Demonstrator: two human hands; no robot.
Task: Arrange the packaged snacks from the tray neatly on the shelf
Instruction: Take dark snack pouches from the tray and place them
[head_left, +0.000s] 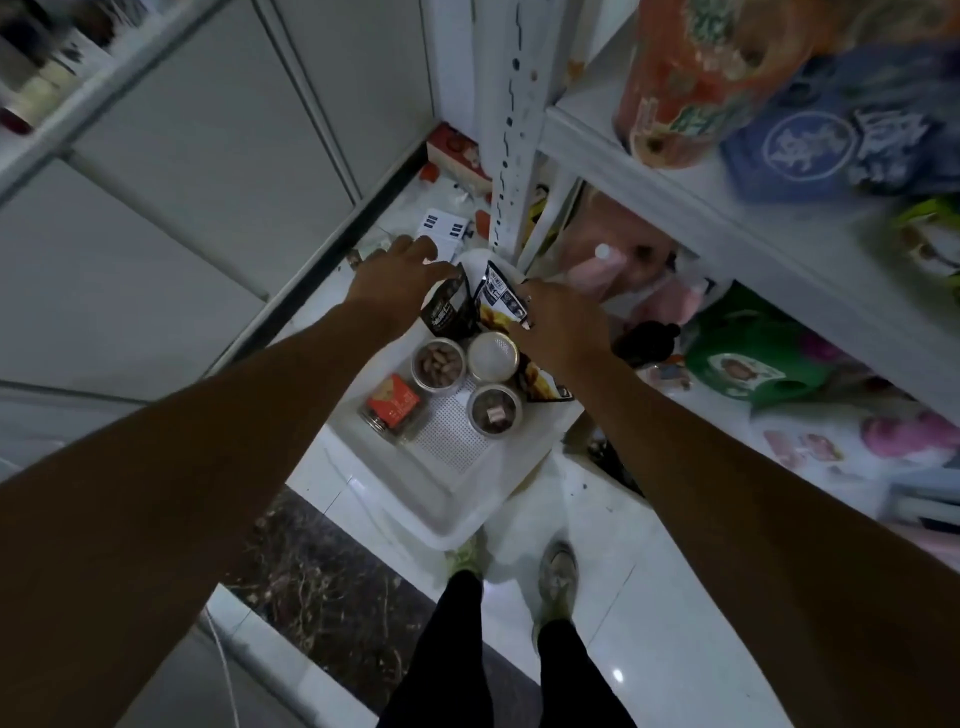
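Forearms (208, 415) flank the tray (457, 499); right hand's (563, 327) grip on the pouch (497, 297) unclear

Dim shop corner, looking steeply down.
Glossy white tiled floor (649, 623) at lower centre with one small light glint on it; a dark veined stone strip (322, 561) crosses it at lower left. Pale grey panelled wall (182, 182) fills the left, with a black skirting line (374, 208) at its foot. White metal shelf unit (675, 197) on the right, slotted white upright post (511, 130) at top centre. Second white shelf edge (78, 117) at upper left, blurred.
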